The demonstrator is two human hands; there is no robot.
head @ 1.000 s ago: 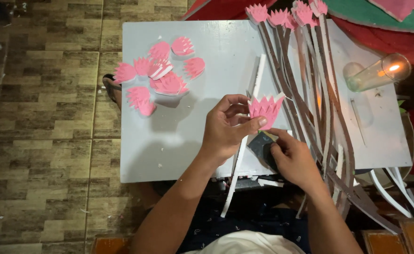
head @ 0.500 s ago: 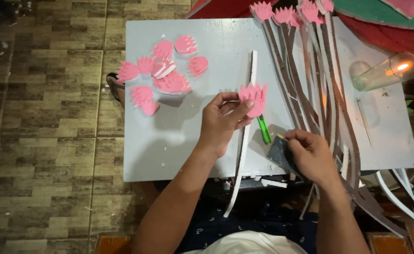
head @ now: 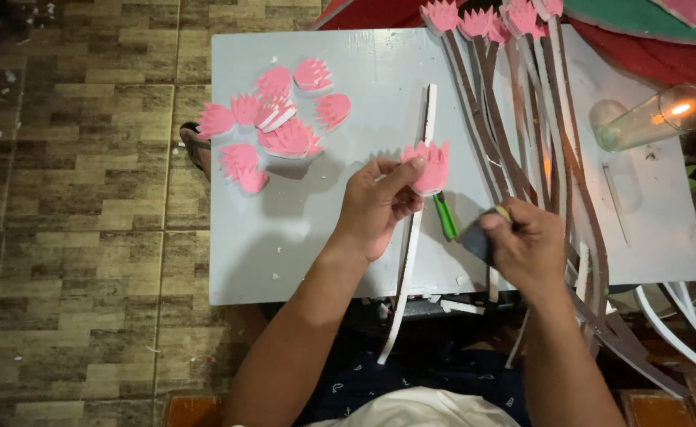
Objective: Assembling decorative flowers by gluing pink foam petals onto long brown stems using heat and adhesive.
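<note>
A: What was the biggest thing there?

B: A grey tabletop point(head: 285, 237) over a brown tiled floor point(head: 71, 237). Everything else sat on that tabletop or hung off its edge.

A: And on it?

B: Along its right side lay a bundle of long brown strips point(head: 522, 119) tipped with pink flowers, running past the near edge. At the far right corner stood a glass with a lit candle point(head: 652, 117). Toward the tabletop's far left lay a pile of pink flower cutouts point(head: 277, 126). A white strip point(head: 413, 237) ran down the middle and overhung the near edge.

A: The hands?

B: The left hand point(head: 376, 207) pinched one pink flower point(head: 429, 164) between thumb and fingertips, lifted just above the tabletop's middle, beside the white strip. The right hand point(head: 526, 249) was closed around a dark tool point(head: 476, 239) near the front edge, a green handle point(head: 444, 217) just left of it.
</note>
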